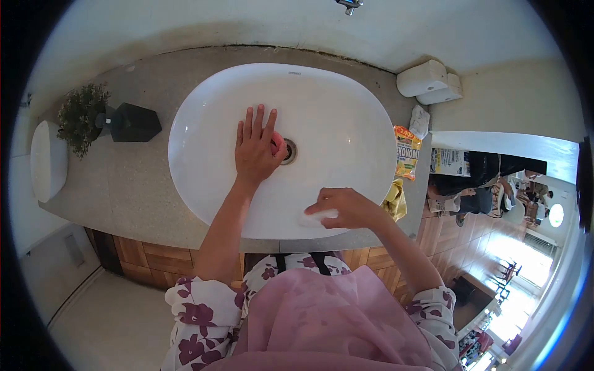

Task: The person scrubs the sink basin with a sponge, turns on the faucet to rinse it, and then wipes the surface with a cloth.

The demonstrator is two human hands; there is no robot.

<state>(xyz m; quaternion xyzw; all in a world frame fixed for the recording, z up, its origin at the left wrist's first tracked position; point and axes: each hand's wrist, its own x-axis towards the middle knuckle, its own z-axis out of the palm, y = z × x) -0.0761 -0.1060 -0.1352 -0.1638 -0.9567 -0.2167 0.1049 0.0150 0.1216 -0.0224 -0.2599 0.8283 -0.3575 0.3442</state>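
My left hand (252,151) lies over the white oval washbasin (198,185), its long fingers stretched out and slightly spread. A small soft pink piece (278,140) shows between its thumb and forefinger, partly covered by the hand, right beside the round metal drain (289,152). Near the front right of the basin, my right hand (344,208) has its fingers curled around a white wad (322,216), blurred at its outer edge. I cannot tell whether the wad is cloth or tissue.
A dark angular soap bottle (135,122) and a bushy plant (83,117) stand left on the grey counter (124,185). To the right are a yellow-orange packet (407,154), a yellow cloth (395,201) and white rolls (422,78). A faucet (350,6) juts from the wall above.
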